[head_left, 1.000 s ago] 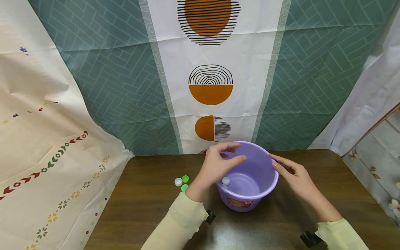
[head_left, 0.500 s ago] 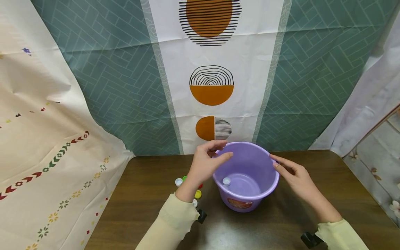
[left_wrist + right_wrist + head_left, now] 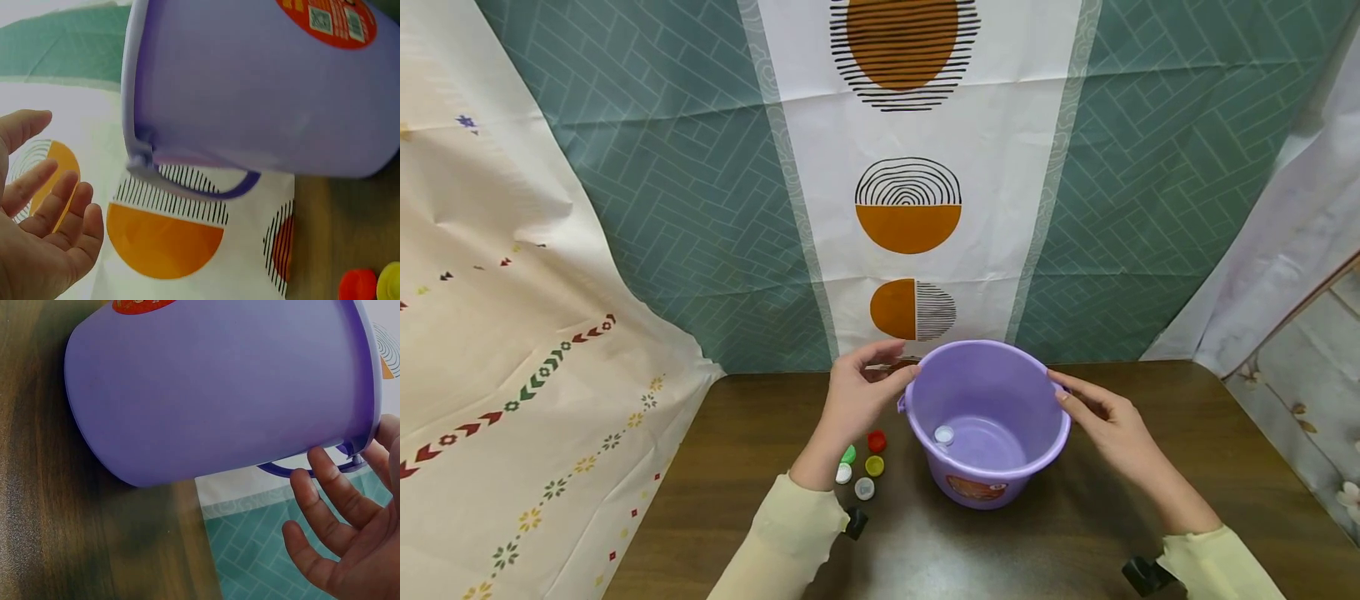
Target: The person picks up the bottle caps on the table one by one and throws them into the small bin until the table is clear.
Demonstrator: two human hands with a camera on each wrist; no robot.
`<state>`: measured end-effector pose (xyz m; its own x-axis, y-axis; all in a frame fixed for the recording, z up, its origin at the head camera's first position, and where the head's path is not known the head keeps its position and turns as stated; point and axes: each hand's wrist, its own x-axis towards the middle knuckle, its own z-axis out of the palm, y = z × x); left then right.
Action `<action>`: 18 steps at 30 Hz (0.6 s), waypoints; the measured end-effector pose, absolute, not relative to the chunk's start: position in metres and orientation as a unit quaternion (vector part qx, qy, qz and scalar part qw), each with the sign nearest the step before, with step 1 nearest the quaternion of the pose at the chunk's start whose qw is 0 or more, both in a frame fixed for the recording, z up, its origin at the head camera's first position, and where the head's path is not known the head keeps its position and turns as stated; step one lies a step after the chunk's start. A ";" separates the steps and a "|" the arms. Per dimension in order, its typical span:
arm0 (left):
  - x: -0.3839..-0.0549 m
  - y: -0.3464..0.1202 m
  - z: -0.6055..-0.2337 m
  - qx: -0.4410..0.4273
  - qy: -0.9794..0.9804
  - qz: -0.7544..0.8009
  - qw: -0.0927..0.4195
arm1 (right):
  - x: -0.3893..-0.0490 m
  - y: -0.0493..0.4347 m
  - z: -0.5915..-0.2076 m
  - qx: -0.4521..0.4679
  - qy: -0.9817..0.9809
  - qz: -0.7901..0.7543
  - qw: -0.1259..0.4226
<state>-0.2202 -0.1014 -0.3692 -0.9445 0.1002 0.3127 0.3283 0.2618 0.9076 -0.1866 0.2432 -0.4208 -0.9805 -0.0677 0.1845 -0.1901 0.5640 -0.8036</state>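
A purple plastic bucket with a folded-down handle stands upright on the table. One white bottle cap lies inside it. My right hand holds the bucket's rim at the right, thumb over the edge and fingers along the outside. Left of the bucket, my left hand hovers with relaxed, spread fingers and nothing in it; the left wrist view shows its bare palm. Below that hand on the table lie a red cap, a yellow cap, a green cap and white caps, some partly hidden by the forearm.
The dark wooden table ends at a patterned green and white curtain close behind the bucket. A cream cloth hangs along the left side, and a pale floral cloth borders the right.
My left hand has moved left from over the bucket's opening to beside its rim, uncovering the red and yellow caps. My right hand stays at the rim.
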 end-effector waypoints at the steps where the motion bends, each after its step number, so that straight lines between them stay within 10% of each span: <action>1: -0.220 -0.104 -0.371 -0.134 -0.791 -0.589 0.099 | -0.187 0.243 -0.421 0.073 -0.881 0.462 0.067; 18: -0.205 -0.147 -0.379 -0.068 -0.801 -0.582 0.121 | -0.187 0.244 -0.423 0.073 -0.879 0.466 0.065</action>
<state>-0.2052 -0.1471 -0.3793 -0.9613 -0.0319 0.2735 0.2502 0.3137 0.9160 -0.1870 0.2441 -0.4226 -0.9809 -0.0672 0.1824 -0.1887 0.5551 -0.8101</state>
